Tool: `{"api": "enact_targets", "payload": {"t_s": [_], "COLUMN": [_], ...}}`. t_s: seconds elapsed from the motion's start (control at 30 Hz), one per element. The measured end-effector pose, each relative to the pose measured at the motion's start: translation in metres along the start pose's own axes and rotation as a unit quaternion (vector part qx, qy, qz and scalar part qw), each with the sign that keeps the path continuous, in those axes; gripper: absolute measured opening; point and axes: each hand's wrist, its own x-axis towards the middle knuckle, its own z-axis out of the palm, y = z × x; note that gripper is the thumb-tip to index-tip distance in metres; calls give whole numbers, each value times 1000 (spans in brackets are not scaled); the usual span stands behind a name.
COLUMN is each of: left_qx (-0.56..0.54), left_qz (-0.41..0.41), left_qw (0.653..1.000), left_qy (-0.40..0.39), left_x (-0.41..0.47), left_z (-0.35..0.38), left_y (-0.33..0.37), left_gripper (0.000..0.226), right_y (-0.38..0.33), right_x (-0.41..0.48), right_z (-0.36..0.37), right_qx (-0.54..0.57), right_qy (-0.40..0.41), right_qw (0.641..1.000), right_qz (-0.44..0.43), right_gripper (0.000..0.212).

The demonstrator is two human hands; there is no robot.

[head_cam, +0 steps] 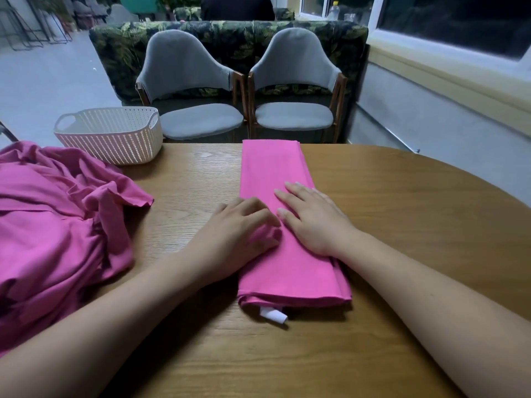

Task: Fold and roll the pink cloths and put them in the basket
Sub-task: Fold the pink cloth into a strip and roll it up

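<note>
since the strip lies folded lengthwise but not yet rolled, i judge the folding step all but done and the rolling still to begin. at far left, the loose pile of pink cloths [57,219] sits heaped on the table [402,225]. the basket [115,136] stands just behind it at the far edge; i see nothing inside from this angle. left hand [238,234]: fingers curled at the strip's left edge, seemingly nipping a ridge of fabric. folded cloth [275,168]: runs away from me along the table's centre, white label [273,315] at its near end. right hand [313,219]: flat, fingers straight, pressing the strip, gripping nothing. next move, in my judgement: both hands to one end, rolling tightly with layers kept aligned.
</note>
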Motion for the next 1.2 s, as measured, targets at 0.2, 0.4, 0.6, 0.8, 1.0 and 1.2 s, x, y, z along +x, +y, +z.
{"api": "enact_targets", "payload": {"t_s": [0.2,0.4,0.6,0.8,1.0,1.2], "left_qx": [-148,-111,-97,-150,-265,-282], "left_qz": [81,104,110,34,-36,-26], "left_qw": [983,982,986,986,960,954], "left_qy": [-72,-108,-82,-62,-83,-96], "left_x": [-33,-43,-45,-43,-42,-43], "left_z": [-21,-31,-31,-30,-32,-33], "left_y": [20,26,29,21,13,17], "left_gripper": [35,46,22,17,11,42], "right_y": [9,2,-12,-18,-14,-13], "right_x": [15,-26,-92,-118,-107,-106], "right_z": [-1,-6,-20,-31,-19,-21], "right_qx": [9,118,196,128,180,280], "right_qy": [14,115,115,15,101,138], "right_qw": [1000,985,962,967,959,944], "right_qz": [13,-46,-151,-221,-194,-107], "right_gripper": [60,36,17,50,9,10]}}
